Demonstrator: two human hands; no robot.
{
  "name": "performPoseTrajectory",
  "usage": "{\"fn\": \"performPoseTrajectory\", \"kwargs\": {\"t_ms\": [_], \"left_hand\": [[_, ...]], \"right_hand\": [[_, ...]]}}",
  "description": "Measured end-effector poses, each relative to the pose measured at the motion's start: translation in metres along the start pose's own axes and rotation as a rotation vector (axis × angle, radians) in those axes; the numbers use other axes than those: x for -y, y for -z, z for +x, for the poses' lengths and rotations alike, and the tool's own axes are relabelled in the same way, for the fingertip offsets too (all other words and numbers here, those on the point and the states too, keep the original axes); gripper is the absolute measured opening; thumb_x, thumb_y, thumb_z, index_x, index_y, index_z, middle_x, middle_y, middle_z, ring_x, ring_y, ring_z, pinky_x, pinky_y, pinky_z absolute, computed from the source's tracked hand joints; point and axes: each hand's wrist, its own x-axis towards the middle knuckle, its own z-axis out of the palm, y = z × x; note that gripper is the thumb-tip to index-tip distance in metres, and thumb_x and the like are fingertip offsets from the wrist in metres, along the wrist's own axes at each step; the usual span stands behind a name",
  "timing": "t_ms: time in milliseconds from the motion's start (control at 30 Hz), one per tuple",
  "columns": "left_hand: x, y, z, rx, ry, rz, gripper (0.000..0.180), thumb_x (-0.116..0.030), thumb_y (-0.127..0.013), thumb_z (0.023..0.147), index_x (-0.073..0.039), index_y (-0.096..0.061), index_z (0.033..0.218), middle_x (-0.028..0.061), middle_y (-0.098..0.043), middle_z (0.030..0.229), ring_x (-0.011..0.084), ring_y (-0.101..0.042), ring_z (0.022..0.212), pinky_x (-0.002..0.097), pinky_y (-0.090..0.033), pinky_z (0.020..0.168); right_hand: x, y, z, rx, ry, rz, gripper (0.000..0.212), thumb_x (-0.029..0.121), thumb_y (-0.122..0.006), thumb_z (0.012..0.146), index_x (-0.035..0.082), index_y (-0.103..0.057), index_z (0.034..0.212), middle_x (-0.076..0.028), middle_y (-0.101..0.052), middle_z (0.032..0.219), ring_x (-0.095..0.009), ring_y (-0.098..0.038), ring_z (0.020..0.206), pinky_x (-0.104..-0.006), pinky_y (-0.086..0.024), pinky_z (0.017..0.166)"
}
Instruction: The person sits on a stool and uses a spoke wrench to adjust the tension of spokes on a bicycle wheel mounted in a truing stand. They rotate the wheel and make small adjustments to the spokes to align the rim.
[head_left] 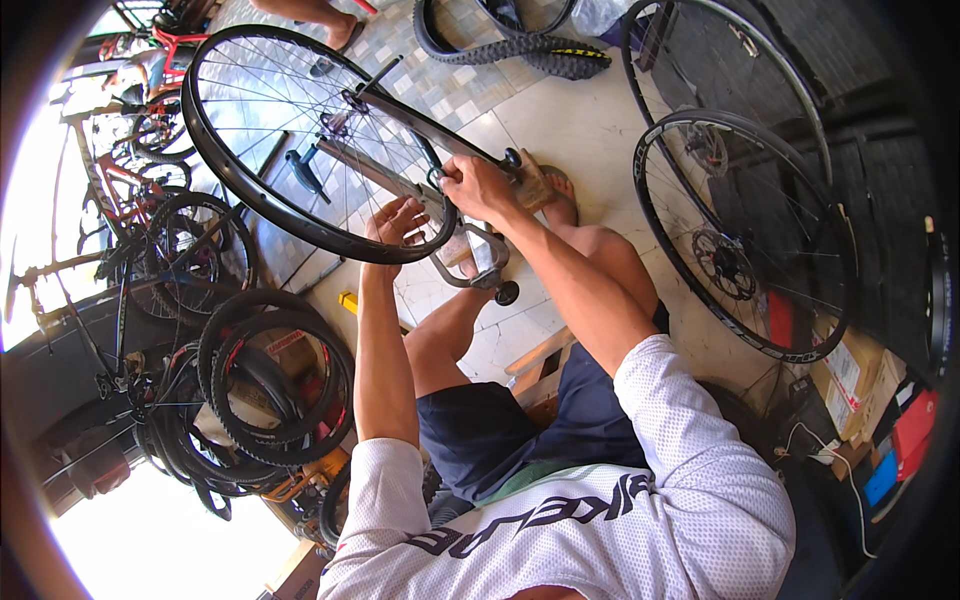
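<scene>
A bare bicycle wheel (222,178) with a black rim and thin spokes is mounted in a metal truing stand (425,130) in front of me. My right hand (477,187) is closed at the near right part of the rim, its fingertips pinching a small dark ring-shaped spoke wrench (434,178). Just to its left, my left hand (398,222) is palm up inside the rim's near edge, beside the spokes. Its fingers are loosely curled and apart, with nothing seen in them. The stand's lower frame (482,262) with a black knob sits below my right wrist.
A blue-handled tool (306,172) lies beyond the spokes. Two more wheels (690,255) lean at the right by cardboard boxes (850,380). Loose tires (540,52) lie on the tiled floor at the back. Bicycles (165,235) and hanging tires (275,375) crowd the left.
</scene>
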Motion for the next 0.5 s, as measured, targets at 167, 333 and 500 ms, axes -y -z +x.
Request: {"fn": "performPoseTrajectory", "kwargs": {"t_ms": [167,333,500], "left_hand": [[0.021,0.004,0.021,0.032,-0.015,-0.048,0.053,-0.021,-0.073,0.090,0.003,-0.050,0.132,0.0087,-0.069,0.105,0.0183,-0.068,0.089,0.0279,-0.054,0.066],[0.040,0.008,0.036,0.093,-0.035,-0.110,0.057,-0.019,-0.071,0.090,0.001,-0.045,0.137,0.0084,-0.068,0.109,0.0205,-0.067,0.094,0.0311,-0.055,0.072],[0.041,0.042,0.043,0.012,-0.050,-0.209,0.055,-0.026,-0.064,0.094,-0.005,-0.044,0.140,0.0124,-0.063,0.119,0.0272,-0.064,0.105,0.0412,-0.054,0.086]], "right_hand": [[0.002,-0.001,-0.001,0.000,-0.008,-0.025,0.027,0.029,-0.062,0.089,0.007,-0.069,0.103,-0.017,-0.073,0.093,-0.035,-0.069,0.090,-0.0441,-0.053,0.081],[0.002,0.002,0.000,0.013,-0.018,-0.021,0.027,0.030,-0.062,0.089,0.008,-0.069,0.103,-0.017,-0.073,0.094,-0.035,-0.069,0.090,-0.0438,-0.053,0.081],[0.006,-0.005,0.001,0.018,0.006,-0.012,0.027,0.031,-0.063,0.089,0.008,-0.069,0.103,-0.016,-0.073,0.093,-0.034,-0.070,0.090,-0.0442,-0.053,0.080]]}}
